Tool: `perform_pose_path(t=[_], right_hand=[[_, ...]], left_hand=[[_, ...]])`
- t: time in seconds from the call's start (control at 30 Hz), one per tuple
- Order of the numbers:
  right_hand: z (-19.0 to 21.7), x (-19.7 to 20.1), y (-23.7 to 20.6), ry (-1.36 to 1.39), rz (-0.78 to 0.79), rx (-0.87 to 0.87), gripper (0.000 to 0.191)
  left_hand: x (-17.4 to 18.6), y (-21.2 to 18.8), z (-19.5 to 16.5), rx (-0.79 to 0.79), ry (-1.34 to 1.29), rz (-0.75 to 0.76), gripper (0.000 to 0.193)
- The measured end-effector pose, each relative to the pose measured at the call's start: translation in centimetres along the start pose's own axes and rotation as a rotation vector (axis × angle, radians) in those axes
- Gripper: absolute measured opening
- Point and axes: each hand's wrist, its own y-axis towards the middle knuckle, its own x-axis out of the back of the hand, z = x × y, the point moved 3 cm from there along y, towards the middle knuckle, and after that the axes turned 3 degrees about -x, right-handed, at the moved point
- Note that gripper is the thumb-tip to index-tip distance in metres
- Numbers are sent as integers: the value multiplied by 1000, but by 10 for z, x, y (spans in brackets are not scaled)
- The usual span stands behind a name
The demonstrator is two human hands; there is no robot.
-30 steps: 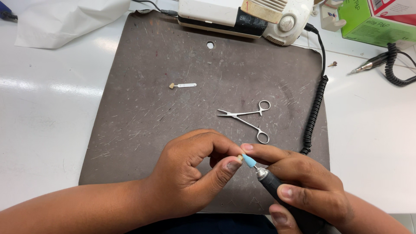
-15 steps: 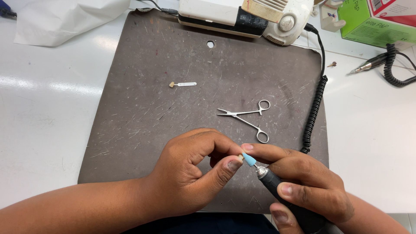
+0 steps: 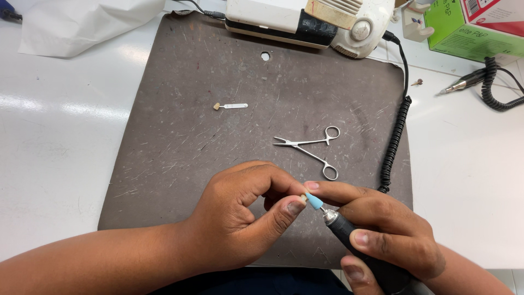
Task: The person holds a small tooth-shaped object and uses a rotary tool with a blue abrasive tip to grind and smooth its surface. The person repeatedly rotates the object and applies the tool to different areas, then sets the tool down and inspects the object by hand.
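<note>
A scratched brown mat (image 3: 218,164) lies on a glossy white table (image 3: 54,142) reflecting overhead light.

Brown mat (image 3: 218,164) on white bench (image 3: 54,153)

A single head-worn camera looks steeply down and forward onto the brown mat (image 3: 218,164), from close range above its near edge. Both forearms enter from the bottom of the frame, nearest the lens. The mat's far edge, with a white machine (image 3: 305,19) on it, lies at the top. No second view is provided.
</note>
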Motion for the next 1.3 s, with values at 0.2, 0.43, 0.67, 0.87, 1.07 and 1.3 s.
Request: perform_pose_path(t=[0.2,0.43,0.67,0.87,1.07,1.3], right_hand=[[0,-1,-1,15,-13,-15,37],[0,-1,-1,11,-22,-11,36],[0,0,2,-3,-2,17,37],[3,2,4,2,-1,23,36],[4,3,3,2,6,12,35],[5,2,3,-7,5,-4,36]], left_hand=[[0,1,1,-10,-10,-3,11],[0,0,2,-1,0,-3,12],[0,1,1,-11,4,-4,12],[0,1,-3,-21,2,1,13],[0,1,-2,-25,9,3,13],[0,2,-3,-19,15,8,14]])
